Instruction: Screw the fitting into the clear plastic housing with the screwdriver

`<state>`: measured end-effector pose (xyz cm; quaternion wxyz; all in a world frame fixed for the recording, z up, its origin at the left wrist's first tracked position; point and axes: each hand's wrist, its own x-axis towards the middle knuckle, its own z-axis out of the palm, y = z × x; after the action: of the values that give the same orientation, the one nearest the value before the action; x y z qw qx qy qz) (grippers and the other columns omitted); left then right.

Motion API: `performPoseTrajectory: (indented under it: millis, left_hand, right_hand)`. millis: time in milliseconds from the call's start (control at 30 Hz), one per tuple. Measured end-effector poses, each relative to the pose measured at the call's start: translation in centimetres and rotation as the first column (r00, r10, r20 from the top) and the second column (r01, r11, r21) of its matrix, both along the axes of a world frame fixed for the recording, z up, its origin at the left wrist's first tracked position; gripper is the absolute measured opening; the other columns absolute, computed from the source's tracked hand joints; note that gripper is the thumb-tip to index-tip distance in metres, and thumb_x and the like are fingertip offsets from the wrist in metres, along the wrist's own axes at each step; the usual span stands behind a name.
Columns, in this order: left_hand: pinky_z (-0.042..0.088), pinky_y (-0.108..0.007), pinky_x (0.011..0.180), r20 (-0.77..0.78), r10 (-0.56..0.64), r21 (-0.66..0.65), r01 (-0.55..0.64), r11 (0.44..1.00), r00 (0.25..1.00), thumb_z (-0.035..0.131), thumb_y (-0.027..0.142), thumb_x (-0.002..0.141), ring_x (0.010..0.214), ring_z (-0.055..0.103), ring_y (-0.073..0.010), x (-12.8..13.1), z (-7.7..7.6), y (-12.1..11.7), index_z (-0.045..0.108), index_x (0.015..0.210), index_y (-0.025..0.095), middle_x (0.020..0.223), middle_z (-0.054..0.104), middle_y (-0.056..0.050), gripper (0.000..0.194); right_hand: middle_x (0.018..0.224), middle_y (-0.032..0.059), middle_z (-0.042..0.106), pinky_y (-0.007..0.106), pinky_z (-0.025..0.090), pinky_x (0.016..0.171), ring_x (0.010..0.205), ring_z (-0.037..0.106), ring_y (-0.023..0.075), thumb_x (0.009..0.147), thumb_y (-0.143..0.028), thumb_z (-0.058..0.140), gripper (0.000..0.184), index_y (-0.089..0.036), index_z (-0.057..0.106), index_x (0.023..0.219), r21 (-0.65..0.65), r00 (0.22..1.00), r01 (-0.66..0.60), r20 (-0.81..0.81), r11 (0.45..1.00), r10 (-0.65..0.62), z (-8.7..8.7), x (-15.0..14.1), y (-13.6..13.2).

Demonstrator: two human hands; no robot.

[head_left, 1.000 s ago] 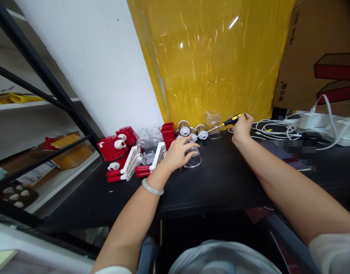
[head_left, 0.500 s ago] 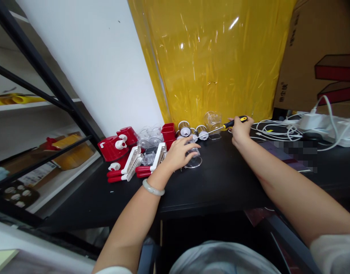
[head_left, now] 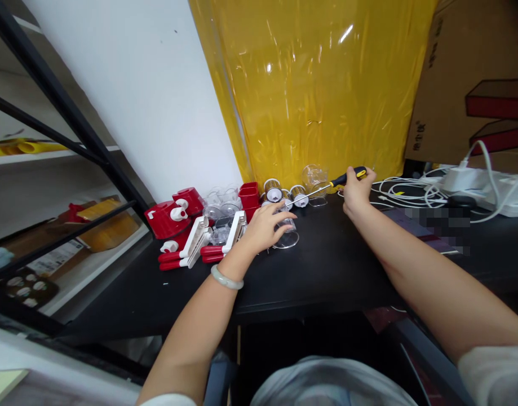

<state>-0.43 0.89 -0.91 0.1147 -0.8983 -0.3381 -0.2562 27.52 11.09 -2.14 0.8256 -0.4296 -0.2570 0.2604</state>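
Observation:
In my right hand [head_left: 357, 190] is a screwdriver [head_left: 345, 176] with a black and yellow handle, its fingers closed round the grip. The long metal shaft slants down to the left, and its tip meets the area beside my left fingers. My left hand [head_left: 267, 225] grips a clear plastic part [head_left: 286, 241] with a round rim, holding it on the black table; thumb and some fingers are spread, and the exact contact is partly hidden. Just behind lie several grater drums [head_left: 273, 190] with white ends. A red hopper-like piece [head_left: 249, 195] stands to their left.
Red housings [head_left: 165, 219], clear cups [head_left: 223, 202] and white handles with red grips [head_left: 195, 242] crowd the left of the black table [head_left: 318, 270]. White cables [head_left: 411, 190] and a power strip [head_left: 512, 194] lie right. A yellow plastic sheet [head_left: 318, 84] hangs behind.
My right fingers have shifted a little on the screwdriver handle, and the handle's end sits slightly higher. The left hand and the clear part stay in place.

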Motion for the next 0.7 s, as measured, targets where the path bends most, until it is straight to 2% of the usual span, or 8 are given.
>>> performPoseTrajectory:
  millis: [133, 267, 433, 567, 700]
  left_hand:
    - [0.048, -0.059, 0.115, -0.006, -0.001, -0.007, 0.001, 1.0, 1.0, 0.067, 0.036, 0.102, 0.141, 0.057, -0.0335, 0.0, 0.1, -0.1, 0.075, 0.126, 0.028, 0.154, 0.059, -0.014, 0.026]
    - [0.048, -0.06, 0.115, -0.002, -0.001, -0.004, 0.001, 1.0, 1.0, 0.067, 0.037, 0.102, 0.141, 0.057, -0.0335, 0.0, 0.0, 0.0, 0.074, 0.127, 0.029, 0.154, 0.059, -0.014, 0.027]
    - [0.047, -0.059, 0.116, 0.003, -0.005, -0.001, 0.005, 1.0, 1.0, 0.068, 0.036, 0.102, 0.141, 0.057, -0.0335, 0.0, 0.1, 0.0, 0.075, 0.126, 0.028, 0.153, 0.059, -0.015, 0.027]
    - [0.047, -0.058, 0.116, -0.001, 0.0, -0.005, 0.0, 1.0, 1.0, 0.067, 0.036, 0.102, 0.141, 0.057, -0.0334, 0.0, 0.1, -0.1, 0.075, 0.126, 0.028, 0.154, 0.059, -0.015, 0.027]
    - [0.047, -0.058, 0.117, -0.002, 0.008, -0.009, -0.008, 1.0, 1.0, 0.068, 0.036, 0.102, 0.142, 0.056, -0.0331, 0.0, 0.1, -0.1, 0.074, 0.127, 0.028, 0.154, 0.059, -0.014, 0.027]
  right_hand:
    - [0.106, 0.0, 0.062, 0.022, 0.051, 0.056, 0.079, 0.068, 0.0113, 0.093, -0.034, 0.062, 0.035, -0.028, 0.047, 0.123, -0.038, 1.0, 0.001, -0.03, 0.999, -0.002, 0.6, -0.5, -0.8]
    - [0.101, -0.0006, 0.061, 0.024, 0.054, 0.061, 0.086, 0.07, 0.0133, 0.092, -0.033, 0.062, 0.038, -0.026, 0.05, 0.128, -0.027, 1.0, 0.022, -0.005, 0.999, -0.022, 0.7, -0.3, -0.5]
    - [0.095, -0.002, 0.064, 0.023, 0.055, 0.062, 0.083, 0.07, 0.0125, 0.094, -0.025, 0.055, 0.038, -0.025, 0.045, 0.13, -0.045, 0.999, 0.047, -0.019, 0.998, -0.048, 0.3, 0.0, 0.2]
    - [0.096, 0.0003, 0.069, 0.018, 0.049, 0.054, 0.08, 0.07, 0.011, 0.093, -0.02, 0.052, 0.033, -0.024, 0.043, 0.125, 0.009, 0.997, 0.014, -0.081, 1.0, -0.013, 0.7, -0.4, -0.4]
    - [0.092, -0.002, 0.066, 0.015, 0.043, 0.048, 0.068, 0.065, 0.0082, 0.094, -0.02, 0.053, 0.027, -0.024, 0.045, 0.119, 0.017, 0.995, -0.01, -0.099, 1.0, 0.012, 1.1, -0.7, -1.1]
